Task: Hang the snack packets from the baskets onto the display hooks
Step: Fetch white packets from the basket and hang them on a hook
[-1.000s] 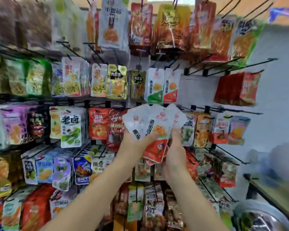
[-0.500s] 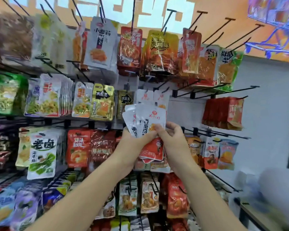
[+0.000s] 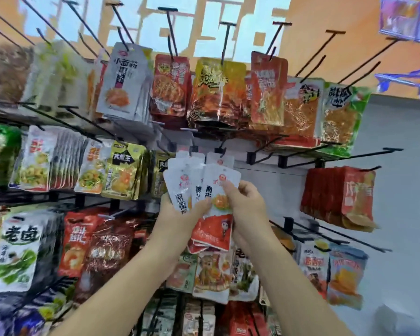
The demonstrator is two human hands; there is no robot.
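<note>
A fanned bunch of white-and-red snack packets [image 3: 212, 229] is held up in front of the display wall. My left hand [image 3: 177, 218] grips the fan from the left, thumb across the fronts. My right hand [image 3: 246, 204] pinches the front packet near its top right. Directly behind the fan's top, two matching white packets [image 3: 220, 160] hang on black hooks [image 3: 220, 149] in the middle row. No basket is in view.
Rows of black hooks carry many snack packets all around. Empty hooks [image 3: 325, 151] jut out to the right of the fan, above a stack of red packets [image 3: 342, 195]. Long bare hooks [image 3: 226, 40] stick out along the top row. A grey wall lies at right.
Both hands have raised the fan of packets toward the middle-row hooks, and the view has tilted upward. My right hand has shifted from the fan's lower edge to the front packet's top.
</note>
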